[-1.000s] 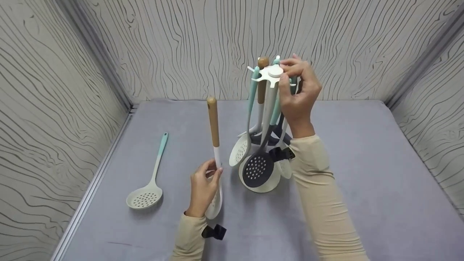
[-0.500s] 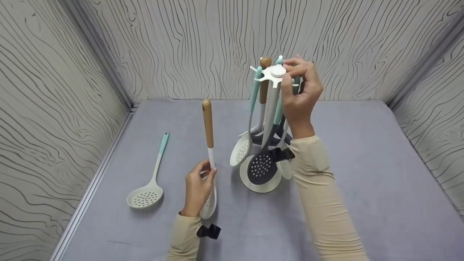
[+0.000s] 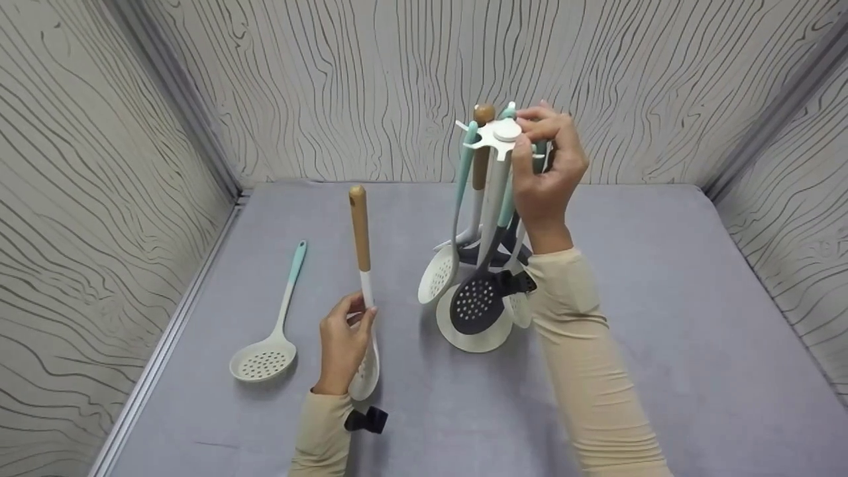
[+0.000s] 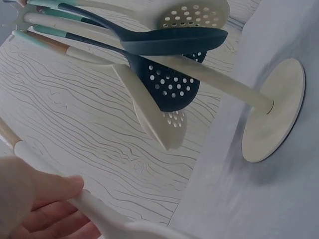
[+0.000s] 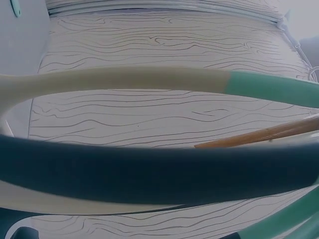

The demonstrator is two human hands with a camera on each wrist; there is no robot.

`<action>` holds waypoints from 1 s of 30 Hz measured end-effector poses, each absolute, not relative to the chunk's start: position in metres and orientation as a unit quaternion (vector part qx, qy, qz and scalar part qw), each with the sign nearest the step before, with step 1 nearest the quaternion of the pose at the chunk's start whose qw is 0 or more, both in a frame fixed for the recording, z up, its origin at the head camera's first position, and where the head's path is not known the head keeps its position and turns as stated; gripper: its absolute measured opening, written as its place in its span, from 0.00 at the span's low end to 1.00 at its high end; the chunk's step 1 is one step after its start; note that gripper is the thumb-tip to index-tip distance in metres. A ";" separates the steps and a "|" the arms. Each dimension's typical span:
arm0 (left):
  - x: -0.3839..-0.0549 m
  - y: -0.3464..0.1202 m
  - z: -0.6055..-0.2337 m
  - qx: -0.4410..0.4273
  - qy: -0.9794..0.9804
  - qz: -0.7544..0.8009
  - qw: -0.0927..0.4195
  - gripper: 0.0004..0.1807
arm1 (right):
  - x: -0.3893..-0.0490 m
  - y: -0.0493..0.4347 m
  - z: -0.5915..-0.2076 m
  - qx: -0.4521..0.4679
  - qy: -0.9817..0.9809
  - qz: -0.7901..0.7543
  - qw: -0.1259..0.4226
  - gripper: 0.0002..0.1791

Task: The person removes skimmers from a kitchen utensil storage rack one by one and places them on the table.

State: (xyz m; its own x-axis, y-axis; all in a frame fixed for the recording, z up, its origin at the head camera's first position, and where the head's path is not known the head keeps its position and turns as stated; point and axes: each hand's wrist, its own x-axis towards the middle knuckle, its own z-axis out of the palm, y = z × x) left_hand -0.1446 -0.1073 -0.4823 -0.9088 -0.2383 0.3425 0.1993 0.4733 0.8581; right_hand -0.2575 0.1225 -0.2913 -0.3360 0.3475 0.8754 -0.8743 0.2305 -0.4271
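My left hand pinches the white neck of a slotted spoon with a brown handle, held upright left of the utensil stand. Its bowl is partly behind the hand. In the left wrist view, the thumb and fingers lie on that neck. My right hand grips the white hook top of the stand at its right side. From the hooks hang a dark skimmer, a white slotted spoon with a mint handle and several other utensils. Right wrist view: a dark handle crosses close up, my hand unseen.
A pale skimmer with a mint handle lies on the grey cloth at the left. Wood-grain panels enclose the back and sides. A metal rail runs along the left edge.
My left hand has moved left with the upright slotted spoon, away from the stand. The right hand stays at the stand's top; the hanging dark skimmer has swung slightly.
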 end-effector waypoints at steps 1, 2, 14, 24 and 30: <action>-0.145 -0.109 -0.483 0.013 -0.832 -0.512 0.214 0.12 | -0.257 0.122 -0.292 0.227 -0.580 0.577 0.528 0.15; -0.145 -0.110 -0.483 0.015 -0.832 -0.510 0.215 0.12 | -0.257 0.122 -0.292 0.226 -0.580 0.578 0.528 0.15; -0.148 -0.125 -0.485 0.022 -0.837 -0.493 0.236 0.10 | -0.257 0.123 -0.292 0.225 -0.584 0.572 0.530 0.16; -0.152 -0.129 -0.486 0.033 -0.850 -0.472 0.233 0.10 | -0.257 0.125 -0.293 0.236 -0.585 0.570 0.527 0.15; -0.156 -0.134 -0.485 0.044 -0.853 -0.466 0.228 0.10 | -0.257 0.124 -0.292 0.235 -0.586 0.567 0.529 0.14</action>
State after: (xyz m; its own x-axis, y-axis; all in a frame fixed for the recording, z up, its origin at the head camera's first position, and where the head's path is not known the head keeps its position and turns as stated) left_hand -0.1558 -0.1342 -0.4846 -0.8919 -0.2888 0.3480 0.1369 0.5610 0.8164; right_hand -0.2567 0.1238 -0.2915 -0.3295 0.3246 0.8866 -0.8758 0.2457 -0.4154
